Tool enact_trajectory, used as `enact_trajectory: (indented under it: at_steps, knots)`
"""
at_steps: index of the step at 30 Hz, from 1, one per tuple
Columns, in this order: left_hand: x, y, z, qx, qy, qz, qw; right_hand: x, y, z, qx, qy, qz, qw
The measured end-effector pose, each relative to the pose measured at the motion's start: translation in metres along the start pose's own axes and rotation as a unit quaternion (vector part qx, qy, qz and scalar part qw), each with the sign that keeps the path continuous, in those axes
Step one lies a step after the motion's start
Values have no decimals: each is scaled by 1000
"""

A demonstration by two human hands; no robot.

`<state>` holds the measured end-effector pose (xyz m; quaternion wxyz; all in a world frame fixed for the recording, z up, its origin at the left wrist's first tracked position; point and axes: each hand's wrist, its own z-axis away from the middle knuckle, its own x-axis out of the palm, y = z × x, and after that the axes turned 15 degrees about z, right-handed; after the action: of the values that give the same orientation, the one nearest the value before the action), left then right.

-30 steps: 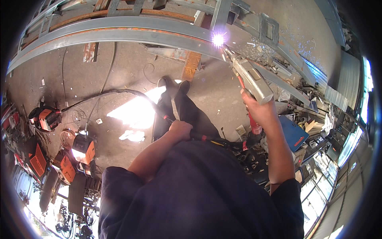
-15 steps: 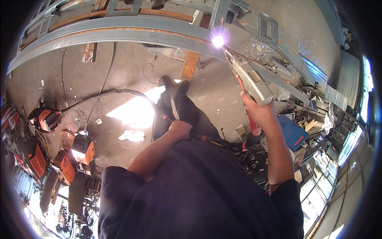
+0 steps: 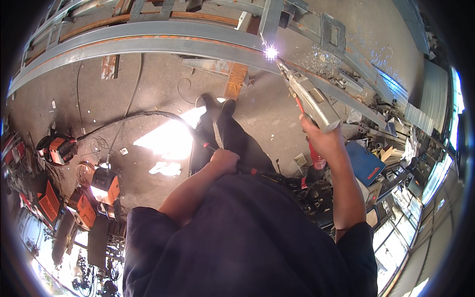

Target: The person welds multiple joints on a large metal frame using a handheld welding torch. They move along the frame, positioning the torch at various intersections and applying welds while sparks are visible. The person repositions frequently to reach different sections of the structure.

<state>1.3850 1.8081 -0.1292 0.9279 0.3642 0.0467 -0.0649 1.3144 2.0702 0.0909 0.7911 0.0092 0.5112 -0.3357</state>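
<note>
My right hand (image 3: 324, 138) is closed around the handle of a welding torch (image 3: 312, 101) with a long grey metal body. The torch points up and to the left, and its tip meets a bright violet-white arc (image 3: 270, 52) with sparks. That arc burns on the long grey steel beam (image 3: 198, 45), close to where an upright steel bar (image 3: 271, 22) joins it. Down at my lap, my left hand (image 3: 224, 161) grips a thick black cable (image 3: 148, 113). The cable runs left across the floor and also passes right, in front of my body.
Orange-and-black machines (image 3: 62, 149) stand on the floor at left. A rusty orange steel piece (image 3: 236, 80) lies under the beam, beyond my feet. Metal offcuts, a blue case (image 3: 364, 162) and a red bottle (image 3: 316, 157) are on the right. Sunlight patches the floor (image 3: 99, 99).
The arc's glow looks smaller and less bright than before, with its sparks now shooting up to the left. Both hands and the torch have barely moved.
</note>
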Motion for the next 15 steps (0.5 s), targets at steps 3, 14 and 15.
enact_trajectory:
  at_steps: [3, 14, 15]
  knots:
    - [1, -1, 1, 9, 16, 0, 1000, -1, -5, 2, 44, -5, -16, 999]
    - [5, 0, -5, 11, 31, -5, 999, -18, -10, 9, 131, -64, -53, 988]
    - [5, 0, -5, 10, 31, -5, 999, -16, -7, 9, 123, -53, -54, 990]
